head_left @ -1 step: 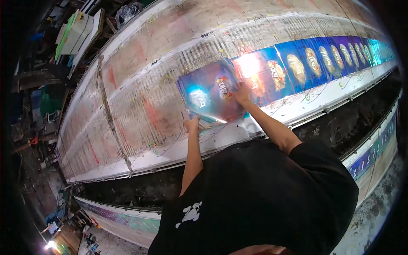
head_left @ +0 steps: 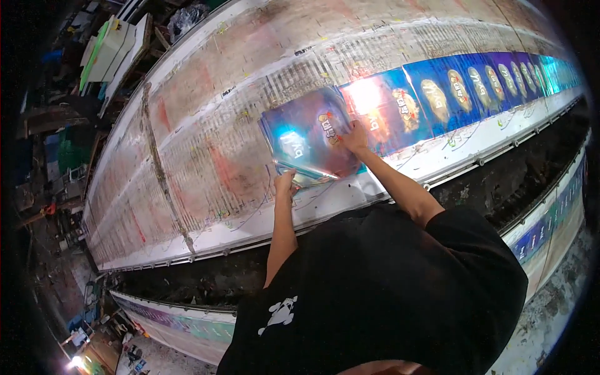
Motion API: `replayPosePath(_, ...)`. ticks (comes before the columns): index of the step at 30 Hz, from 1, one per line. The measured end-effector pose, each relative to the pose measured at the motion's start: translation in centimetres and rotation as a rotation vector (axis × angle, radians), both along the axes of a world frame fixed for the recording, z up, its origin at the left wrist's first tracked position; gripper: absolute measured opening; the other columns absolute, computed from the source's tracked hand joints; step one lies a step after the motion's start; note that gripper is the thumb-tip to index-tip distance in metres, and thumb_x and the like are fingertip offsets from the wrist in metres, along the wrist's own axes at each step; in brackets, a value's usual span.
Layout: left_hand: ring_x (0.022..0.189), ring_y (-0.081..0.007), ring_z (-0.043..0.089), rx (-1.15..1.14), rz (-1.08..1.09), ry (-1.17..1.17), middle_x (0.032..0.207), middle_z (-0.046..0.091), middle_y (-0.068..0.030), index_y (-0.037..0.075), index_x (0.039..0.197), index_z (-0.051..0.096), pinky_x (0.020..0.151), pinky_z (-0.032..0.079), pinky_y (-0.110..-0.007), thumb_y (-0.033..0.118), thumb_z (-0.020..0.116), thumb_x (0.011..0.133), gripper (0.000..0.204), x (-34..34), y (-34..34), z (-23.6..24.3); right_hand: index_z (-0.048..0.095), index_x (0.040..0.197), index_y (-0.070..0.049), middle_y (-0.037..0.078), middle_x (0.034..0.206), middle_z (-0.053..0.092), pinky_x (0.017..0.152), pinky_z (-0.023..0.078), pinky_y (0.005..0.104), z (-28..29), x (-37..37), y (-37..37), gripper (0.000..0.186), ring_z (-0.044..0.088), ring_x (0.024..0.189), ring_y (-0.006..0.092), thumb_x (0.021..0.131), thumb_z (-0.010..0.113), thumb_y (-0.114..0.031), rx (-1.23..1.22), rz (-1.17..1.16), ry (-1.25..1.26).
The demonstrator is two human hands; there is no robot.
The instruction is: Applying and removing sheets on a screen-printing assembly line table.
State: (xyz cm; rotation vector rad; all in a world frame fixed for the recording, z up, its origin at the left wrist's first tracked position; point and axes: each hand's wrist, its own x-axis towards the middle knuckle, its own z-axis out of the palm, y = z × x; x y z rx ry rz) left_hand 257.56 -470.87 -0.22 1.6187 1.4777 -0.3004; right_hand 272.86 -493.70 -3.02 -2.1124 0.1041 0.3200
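A stack of glossy blue-purple printed plastic sheets (head_left: 306, 128) lies over a long pale, ink-stained work surface (head_left: 200, 125), slightly askew, its lower left corner lifted. My left hand (head_left: 284, 182) pinches that lower corner, fingers closed on the sheets. My right hand (head_left: 355, 139) grips the right side of the stack, its fingertips partly over the top sheet. Beside the stack, a row of similar printed panels (head_left: 462, 97) runs off to the right along the surface, turning teal at the far end. Glare hides part of the nearest panels.
A white ledge with a metal rail (head_left: 481, 161) edges the surface, above a dark trough (head_left: 175, 281). A second bed with printed sheets (head_left: 544, 231) runs behind me. Boards (head_left: 109, 59) and clutter stand at the left, with a bright lamp (head_left: 78, 362) at lower left.
My left hand has shifted slightly up and to the right with the lifted corner. The stack and my right hand look almost the same.
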Motion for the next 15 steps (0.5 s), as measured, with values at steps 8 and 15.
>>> replayPosePath(8, 0.05, -0.0106, 0.049, -0.281, -0.245, -0.365, 0.08, 0.06, -0.0061, -0.004, 0.109, 0.051, 0.045, 0.039, -0.026, 0.023, 0.065, 0.077, 0.044, 2.1, 1.7, 2.5, 0.056, 0.082, -0.001, 0.017, 0.081, 0.059, 0.066, 0.045, 0.0362, 4.0, 1.0, -0.2, 0.038, 0.059, 0.081, 0.0273, 0.057, 0.073, -0.024, -0.38, 0.225, -0.096)
replayPosePath(15, 0.062, -0.0115, 0.056, -0.182, -0.776, -0.923, 0.067, 0.059, -0.0017, 0.001, 0.077, 0.063, 0.055, 0.044, -0.026, 0.024, 0.07, 0.073, 0.024, 14.8, -7.8, 21.9, 0.062, 0.089, 0.005, 0.015, 0.088, 0.064, 0.062, 0.051, 0.0312, 4.0, 5.1, -4.2, 0.027, 0.061, 0.071, 0.022, 0.081, 0.059, -0.022, 0.632, 0.136, 0.489)
